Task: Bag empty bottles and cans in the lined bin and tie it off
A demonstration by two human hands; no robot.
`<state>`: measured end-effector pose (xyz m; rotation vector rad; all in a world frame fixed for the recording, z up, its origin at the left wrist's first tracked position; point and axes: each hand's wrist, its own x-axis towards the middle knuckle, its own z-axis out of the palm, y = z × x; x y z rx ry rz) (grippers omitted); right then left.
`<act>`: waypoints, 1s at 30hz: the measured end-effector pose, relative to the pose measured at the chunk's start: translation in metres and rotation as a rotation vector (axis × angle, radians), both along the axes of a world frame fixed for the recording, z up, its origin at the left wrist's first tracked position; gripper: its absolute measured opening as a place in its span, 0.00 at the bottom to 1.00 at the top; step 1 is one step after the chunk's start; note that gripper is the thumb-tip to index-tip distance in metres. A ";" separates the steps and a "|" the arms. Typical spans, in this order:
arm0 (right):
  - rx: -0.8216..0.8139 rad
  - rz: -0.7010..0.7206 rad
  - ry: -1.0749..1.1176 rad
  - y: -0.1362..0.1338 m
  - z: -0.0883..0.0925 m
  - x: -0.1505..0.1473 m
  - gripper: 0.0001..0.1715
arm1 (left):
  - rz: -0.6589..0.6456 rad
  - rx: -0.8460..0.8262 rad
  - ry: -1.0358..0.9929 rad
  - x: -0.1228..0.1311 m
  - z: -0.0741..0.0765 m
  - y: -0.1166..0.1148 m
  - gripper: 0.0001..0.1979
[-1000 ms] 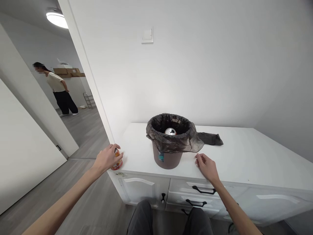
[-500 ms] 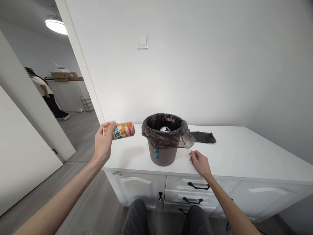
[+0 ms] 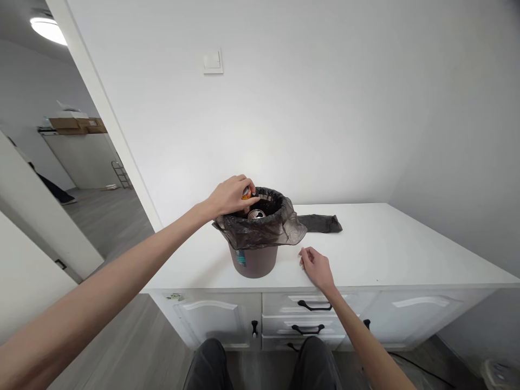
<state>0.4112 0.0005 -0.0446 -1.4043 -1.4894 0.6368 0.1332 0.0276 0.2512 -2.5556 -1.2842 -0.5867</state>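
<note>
Since the earlier frame, the L hand (image 3: 232,196) has carried the orange-labelled metal drinks can (image 3: 246,194) from the left side of the round brown plastic bin (image 3: 260,263) to the bin's mouth. Nearest: two knees in dark grey trousers (image 3: 211,357), before the white panelled cabinet (image 3: 211,320) w/ curved black handles (image 3: 314,305). R hand (image 3: 317,268) rests on the cabinet top nr its front edge, right of the bin; fingers partly curled, palm hidden, so can't tell how closed it is or if it holds anything. Bin stands nr same edge, toward the left front corner, w/ thin black plastic liner (image 3: 258,234) folded over the rim. L fingers and thumb are closed round the can, approx. at the left part of the mouth; tilt unclear. Inside, just beside: a silver-topped can (image 3: 257,214), opening uppermost. Nr the back edge, right of bin: flat dark plastic strip (image 3: 320,223). Beyond: white square wall switch (image 3: 213,61); far L, thru doorway, brown cardboard boxes (image 3: 75,124).
</note>
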 end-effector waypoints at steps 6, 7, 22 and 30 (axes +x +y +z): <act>-0.006 -0.009 0.010 -0.006 0.011 -0.005 0.29 | -0.034 -0.146 -0.298 -0.011 -0.018 0.010 0.26; -0.007 -0.012 0.007 -0.006 0.012 -0.006 0.29 | -0.013 -0.123 -0.392 -0.015 -0.021 0.005 0.26; -0.137 0.173 0.254 -0.005 0.044 -0.024 0.33 | -0.373 0.276 -0.242 -0.035 -0.065 -0.084 0.10; -0.251 0.476 0.781 0.002 0.161 -0.042 0.25 | -0.279 0.391 -0.228 -0.015 -0.078 -0.113 0.08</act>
